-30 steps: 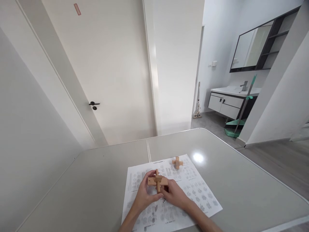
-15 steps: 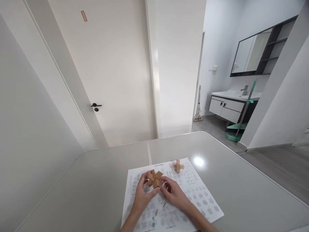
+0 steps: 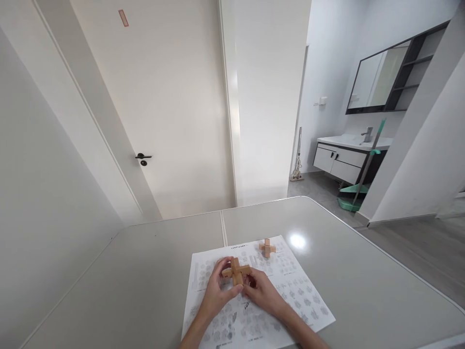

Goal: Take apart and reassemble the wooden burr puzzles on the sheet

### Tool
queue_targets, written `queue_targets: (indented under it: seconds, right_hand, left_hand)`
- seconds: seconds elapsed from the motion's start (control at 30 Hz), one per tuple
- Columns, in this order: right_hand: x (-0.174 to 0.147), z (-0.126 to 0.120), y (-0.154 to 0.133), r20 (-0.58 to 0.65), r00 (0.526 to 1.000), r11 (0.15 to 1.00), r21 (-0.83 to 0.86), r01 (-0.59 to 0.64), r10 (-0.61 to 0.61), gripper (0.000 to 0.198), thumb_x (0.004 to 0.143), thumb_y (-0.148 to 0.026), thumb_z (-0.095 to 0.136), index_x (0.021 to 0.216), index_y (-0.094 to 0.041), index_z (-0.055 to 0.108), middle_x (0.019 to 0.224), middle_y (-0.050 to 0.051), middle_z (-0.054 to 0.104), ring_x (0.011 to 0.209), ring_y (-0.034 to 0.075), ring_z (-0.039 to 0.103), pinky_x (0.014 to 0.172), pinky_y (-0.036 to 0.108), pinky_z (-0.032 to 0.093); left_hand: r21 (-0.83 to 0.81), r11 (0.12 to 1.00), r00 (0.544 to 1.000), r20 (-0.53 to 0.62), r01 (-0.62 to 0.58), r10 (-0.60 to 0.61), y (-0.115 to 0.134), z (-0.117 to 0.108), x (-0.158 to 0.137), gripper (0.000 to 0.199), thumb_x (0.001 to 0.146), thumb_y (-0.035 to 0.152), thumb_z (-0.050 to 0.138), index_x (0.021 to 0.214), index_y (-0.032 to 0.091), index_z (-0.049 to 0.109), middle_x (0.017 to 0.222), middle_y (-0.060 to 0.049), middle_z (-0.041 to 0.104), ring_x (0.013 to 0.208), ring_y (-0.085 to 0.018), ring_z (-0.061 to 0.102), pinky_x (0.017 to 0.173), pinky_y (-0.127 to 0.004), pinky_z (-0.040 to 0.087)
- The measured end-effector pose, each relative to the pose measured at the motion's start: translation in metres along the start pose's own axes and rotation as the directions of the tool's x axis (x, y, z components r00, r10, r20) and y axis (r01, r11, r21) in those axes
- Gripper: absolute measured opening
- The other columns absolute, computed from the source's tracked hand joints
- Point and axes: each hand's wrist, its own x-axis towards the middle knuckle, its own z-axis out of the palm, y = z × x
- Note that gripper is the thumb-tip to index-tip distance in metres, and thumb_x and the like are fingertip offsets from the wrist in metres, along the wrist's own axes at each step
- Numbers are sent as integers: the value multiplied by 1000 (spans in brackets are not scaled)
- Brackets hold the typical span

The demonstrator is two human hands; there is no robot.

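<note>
A wooden cross-shaped puzzle (image 3: pixel 237 271) is held up over the printed sheet (image 3: pixel 279 278), between both hands. The left hand (image 3: pixel 218 290) grips it with curved fingers and thumb; the right hand (image 3: pixel 262 290) pinches it from the other side. A smaller wooden cross (image 3: pixel 267 248) rests near the sheet's far edge. The sheet lies on a grey table (image 3: pixel 145 276), before a pale door (image 3: pixel 178 111).

Legible text: none. The printed sheet (image 3: pixel 279 281) at 6 o'clock carries a dark heading line (image 3: pixel 239 247) near its 11 o'clock edge and short captions (image 3: pixel 256 339) among grey figures (image 3: pixel 306 293); characters too small to read. Red-bordered strip (image 3: pixel 123 18) on door (image 3: pixel 174 111), 11 o'clock: unreadable.
</note>
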Motion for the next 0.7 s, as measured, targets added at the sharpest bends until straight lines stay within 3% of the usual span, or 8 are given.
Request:
queue_targets:
  seconds: [0.13,0.27,0.4,0.57,0.6,0.7]
  right_hand:
    - [-1,1,0,29,1000,997,73,-14,12,2,83,-19,60,84,-20,60,61,-6,55,55,13,50,54,24,38]
    - [-1,2,3,67,997,993,117,-31,23,11,88,-30,63,88,-20,59,60,-6,53,52,13,49,53,24,39]
    - [0,2,3,32,999,995,91,33,-36,13,91,-33,62,86,-21,60,63,-6,51,55,13,48,54,24,39]
    - [-1,1,-1,-28,993,992,-42,117,-118,16,92,-34,63,102,-23,68,103,6,65,77,18,60,62,26,45]
    - [-1,0,-1,-16,994,993,-42,109,-110,18,93,-34,60,106,-23,68,102,7,67,76,18,61,61,26,45]
    - [-1,0,3,14,998,996,-52,70,-69,21,97,-37,55,104,-21,66,71,1,67,60,16,58,57,25,43]
  left_hand:
    - [-33,997,997,-6,75,-75,-2,-1,1,76,69,40,87,136,20,56,137,-15,62,128,-34,58,109,-48,48]
    - [-17,997,996,-48,76,-76,-4,-2,0,77,68,40,88,135,18,57,136,-17,64,127,-36,59,110,-49,48]
    - [-33,998,996,-72,59,-61,0,-2,1,76,67,42,88,133,17,59,135,-17,65,127,-38,59,111,-51,46]
    - [-78,995,997,-38,58,-62,9,-3,2,75,68,45,87,132,18,60,133,-16,66,127,-37,59,110,-49,47]
    - [-72,996,998,-32,59,-61,10,-3,2,74,69,45,87,133,18,59,133,-16,66,127,-37,59,110,-48,47]
    - [-24,999,999,-12,44,-45,13,-3,2,72,71,42,85,133,20,57,133,-15,66,125,-35,59,109,-47,46]
